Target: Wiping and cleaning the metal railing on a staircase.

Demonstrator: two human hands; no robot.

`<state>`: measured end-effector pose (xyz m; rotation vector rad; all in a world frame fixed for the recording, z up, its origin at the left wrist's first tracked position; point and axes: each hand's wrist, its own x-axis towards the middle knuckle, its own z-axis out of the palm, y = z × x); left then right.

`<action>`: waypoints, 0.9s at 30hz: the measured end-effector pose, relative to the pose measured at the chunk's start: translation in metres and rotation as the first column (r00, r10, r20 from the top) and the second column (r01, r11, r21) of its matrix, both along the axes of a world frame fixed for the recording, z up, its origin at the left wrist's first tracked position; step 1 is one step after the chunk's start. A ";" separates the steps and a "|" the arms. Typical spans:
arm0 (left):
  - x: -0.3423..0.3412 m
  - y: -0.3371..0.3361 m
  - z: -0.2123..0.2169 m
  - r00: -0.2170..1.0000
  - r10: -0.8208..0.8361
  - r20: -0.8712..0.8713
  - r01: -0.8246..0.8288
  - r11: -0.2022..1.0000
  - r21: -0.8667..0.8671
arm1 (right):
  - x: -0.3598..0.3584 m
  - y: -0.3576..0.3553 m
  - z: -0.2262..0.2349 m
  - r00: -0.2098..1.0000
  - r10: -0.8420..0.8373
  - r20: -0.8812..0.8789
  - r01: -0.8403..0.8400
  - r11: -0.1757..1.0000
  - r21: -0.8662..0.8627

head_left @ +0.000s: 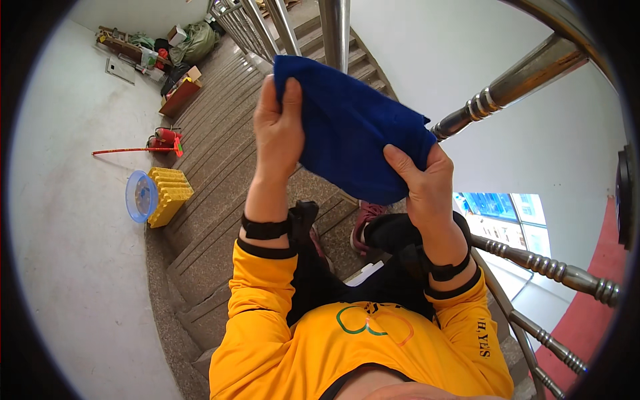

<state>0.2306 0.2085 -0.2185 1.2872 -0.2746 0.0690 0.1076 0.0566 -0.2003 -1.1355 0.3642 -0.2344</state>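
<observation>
A dark blue cloth (353, 127) is stretched out between my two hands, above the stairs and in front of my knees. My left hand (280, 127) pinches its upper left corner, thumb on the near face. At the cloth's lower right edge, my right hand (427, 180) grips it between thumb and fingers. The fingers behind the cloth are partly hidden. Both forearms wear black straps below yellow sleeves.
Stone steps (220, 133) run up and away beneath me. Metal railing posts (333, 33) stand ahead, and a handrail (520, 73) crosses at right. By the left wall are a yellow crate (172, 193), a blue basin (141, 197), red extinguishers (160, 138) and piled bags (197, 43).
</observation>
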 end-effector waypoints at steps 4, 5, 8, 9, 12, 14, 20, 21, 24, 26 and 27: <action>-0.009 0.012 0.037 0.953 -0.210 -0.218 0.128 0.933 -0.336 | -0.001 0.002 -0.010 1.000 0.008 -0.022 -0.007 0.999 0.039; -0.007 0.014 0.035 0.923 -0.281 -0.263 0.147 0.888 -0.435 | -0.001 0.004 -0.012 0.998 0.044 -0.036 -0.042 0.997 0.061; 0.005 0.019 0.013 0.796 -0.433 -0.423 0.140 0.811 -0.568 | 0.001 0.004 -0.008 0.998 0.067 0.018 -0.069 0.985 0.161; 0.010 0.022 0.004 0.684 -0.503 -0.529 0.116 0.790 -0.602 | 0.002 0.004 -0.009 0.997 0.074 0.021 -0.077 0.984 0.164; 0.014 0.013 -0.020 0.513 -0.729 -0.453 0.095 0.573 -0.814 | 0.003 0.000 -0.014 0.998 0.055 0.024 -0.059 0.973 0.222; 0.009 0.006 -0.015 0.479 -0.766 -0.428 0.126 0.542 -0.831 | 0.003 0.000 -0.013 0.996 -0.034 0.087 0.013 0.974 0.228; -0.010 -0.015 -0.013 0.452 -0.706 -0.545 0.213 0.679 -0.703 | 0.001 -0.003 -0.004 0.981 -0.155 0.119 0.116 0.953 0.280; -0.010 -0.018 -0.017 0.449 -0.698 -0.558 0.259 0.700 -0.666 | 0.000 -0.005 -0.007 0.978 -0.176 0.108 0.144 0.956 0.257; -0.006 -0.014 -0.036 0.428 -0.683 -0.592 0.368 0.730 -0.577 | -0.001 -0.006 -0.002 0.983 -0.146 0.111 0.109 0.951 0.288; -0.006 -0.013 -0.042 0.361 -0.715 -0.598 0.519 0.687 -0.508 | -0.003 -0.008 -0.005 0.980 -0.151 0.126 0.114 0.958 0.264; -0.006 -0.014 -0.044 0.345 -0.706 -0.618 0.570 0.681 -0.459 | -0.005 -0.007 -0.005 0.977 -0.155 0.147 0.120 0.967 0.224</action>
